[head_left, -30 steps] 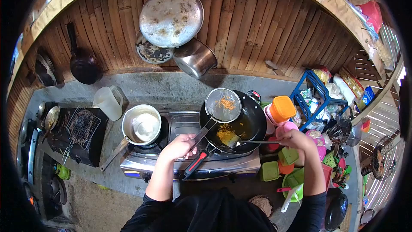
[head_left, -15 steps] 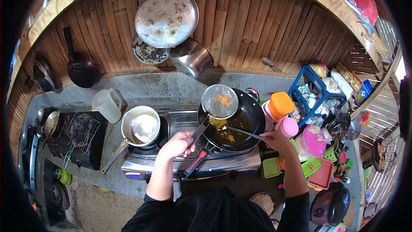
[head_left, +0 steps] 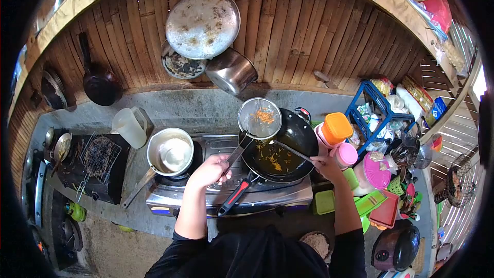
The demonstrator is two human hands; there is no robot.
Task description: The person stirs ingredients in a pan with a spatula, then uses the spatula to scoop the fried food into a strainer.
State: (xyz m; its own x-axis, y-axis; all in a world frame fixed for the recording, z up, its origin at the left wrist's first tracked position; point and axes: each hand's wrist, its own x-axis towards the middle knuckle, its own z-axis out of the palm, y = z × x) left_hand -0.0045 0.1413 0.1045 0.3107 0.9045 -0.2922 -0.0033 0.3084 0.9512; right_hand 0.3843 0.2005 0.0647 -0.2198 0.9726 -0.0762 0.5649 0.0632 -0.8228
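My left hand (head_left: pixel 210 171) is closed around the handle of a fine-mesh strainer (head_left: pixel 252 112). Orange-brown fried shreds (head_left: pixel 264 115) lie in its mesh, which overlaps the upper left rim of a black wok (head_left: pixel 307 146). In the wok, more shreds (head_left: pixel 276 165) float in dark yellow oil. From the right, my right hand (head_left: pixel 326 167) grips a long thin metal spoon (head_left: pixel 294 151); its tip is over the oil, just below the strainer. The wok's black and red handle (head_left: pixel 234 198) points toward me, right beside my left hand.
The wok stands on a steel gas stove (head_left: pixel 288 194), beside a saucepan (head_left: pixel 154 150) on the left burner. Further left are a plastic jug (head_left: pixel 128 129) and a charred grill rack (head_left: pixel 99 157). Plastic tubs (head_left: pixel 337 126), a blue rack (head_left: pixel 358 102) and a rice cooker (head_left: pixel 393 247) crowd the right.
The strainer has shifted slightly left and away from me, uncovering more of the oil. The spoon's tip has moved up toward the strainer's lower edge. Both hands keep their grips.
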